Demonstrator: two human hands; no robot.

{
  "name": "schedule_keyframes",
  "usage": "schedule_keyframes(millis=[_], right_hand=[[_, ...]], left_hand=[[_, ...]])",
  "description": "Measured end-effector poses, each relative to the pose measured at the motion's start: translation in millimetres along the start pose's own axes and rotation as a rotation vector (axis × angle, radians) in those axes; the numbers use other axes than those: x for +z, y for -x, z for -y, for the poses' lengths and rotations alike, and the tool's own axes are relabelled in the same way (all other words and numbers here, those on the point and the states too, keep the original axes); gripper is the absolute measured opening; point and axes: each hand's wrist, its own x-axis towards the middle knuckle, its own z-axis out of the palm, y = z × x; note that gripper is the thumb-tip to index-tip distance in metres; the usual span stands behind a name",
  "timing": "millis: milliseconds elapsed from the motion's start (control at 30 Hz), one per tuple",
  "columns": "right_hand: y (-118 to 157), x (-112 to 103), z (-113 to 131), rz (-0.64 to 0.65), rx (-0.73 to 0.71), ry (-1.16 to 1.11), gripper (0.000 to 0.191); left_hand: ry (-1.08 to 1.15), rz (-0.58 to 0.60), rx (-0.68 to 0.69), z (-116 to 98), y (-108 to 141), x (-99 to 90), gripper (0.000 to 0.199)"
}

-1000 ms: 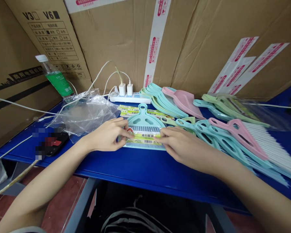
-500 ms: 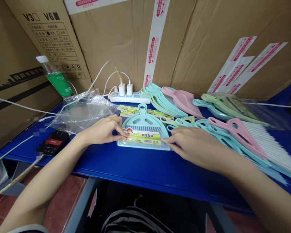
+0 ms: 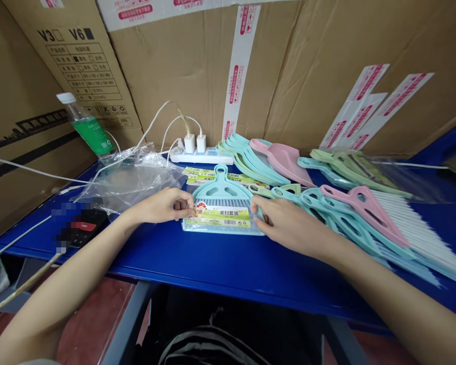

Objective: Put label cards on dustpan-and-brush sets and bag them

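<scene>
A light-blue dustpan (image 3: 222, 188) with a small brush lies flat on the blue table, its handle pointing away from me. Clear plastic covers its lower part, and a yellow-green label card (image 3: 222, 215) lies across it. At its left edge, my left hand (image 3: 171, 205) is closed, fingertips pinching the plastic beside the card. My right hand (image 3: 279, 220) is at the right edge, thumb and index finger pinched on the plastic by the card's right end.
Stacked dustpans (image 3: 258, 157) lie behind, and brushes (image 3: 365, 218) spread to the right. More label cards (image 3: 197, 176) are beyond the handle. Crumpled clear bags (image 3: 137, 175), a bottle (image 3: 91, 133), a phone (image 3: 87, 225), cables and a power strip (image 3: 213, 156) occupy the left and back.
My right hand's fingertips have moved up slightly along the right edge, and my left fingers have drawn back from the card to the left edge. The view has shifted slightly.
</scene>
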Motion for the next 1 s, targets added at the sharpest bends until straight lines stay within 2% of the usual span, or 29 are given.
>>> schedule_keyframes(millis=[67, 167, 267, 400, 467, 533, 633, 733, 800, 900, 1000], right_hand=[[0, -1, -1, -0.008, -0.012, -0.04, 0.013], [0, -4, -1, -0.02, -0.023, -0.152, 0.017], [-1, -6, -1, -0.051, -0.014, -0.367, 0.017], [-5, -6, -4, -0.131, -0.02, -0.596, 0.011], [-8, -4, -6, -0.197, -0.017, -0.651, 0.019], [-12, 0, -8, -0.262, 0.014, -0.759, 0.038], [-17, 9, -5, -0.307, 0.069, -1.065, 0.058], [-18, 21, 4, -0.247, 0.053, -1.375, 0.051], [-18, 28, 11, -0.177, 0.038, -1.495, 0.042], [-17, 36, 17, -0.125, 0.062, -1.584, 0.036], [-17, 36, 16, -0.126, 0.076, -1.595, 0.039]], left_hand=[[0.083, 0.027, -0.014, 1, 1, -1.8, 0.023], [0.2, 0.141, -0.058, 0, 4, -6.5, 0.024], [0.291, 0.247, -0.075, -2, 7, -10.1, 0.026], [0.428, 0.315, -0.111, -2, 7, -9.6, 0.03], [0.476, 0.326, -0.157, -2, 7, -8.7, 0.03], [0.505, 0.325, -0.188, -2, 6, -8.1, 0.03], [0.544, 0.311, -0.196, -4, 5, -7.0, 0.031], [0.592, 0.271, -0.175, -6, 4, -3.5, 0.033], [0.626, 0.251, -0.155, -7, 3, 0.1, 0.033], [0.658, 0.257, -0.125, -9, 4, 5.4, 0.028], [0.643, 0.249, -0.066, -11, 5, 7.5, 0.022]])
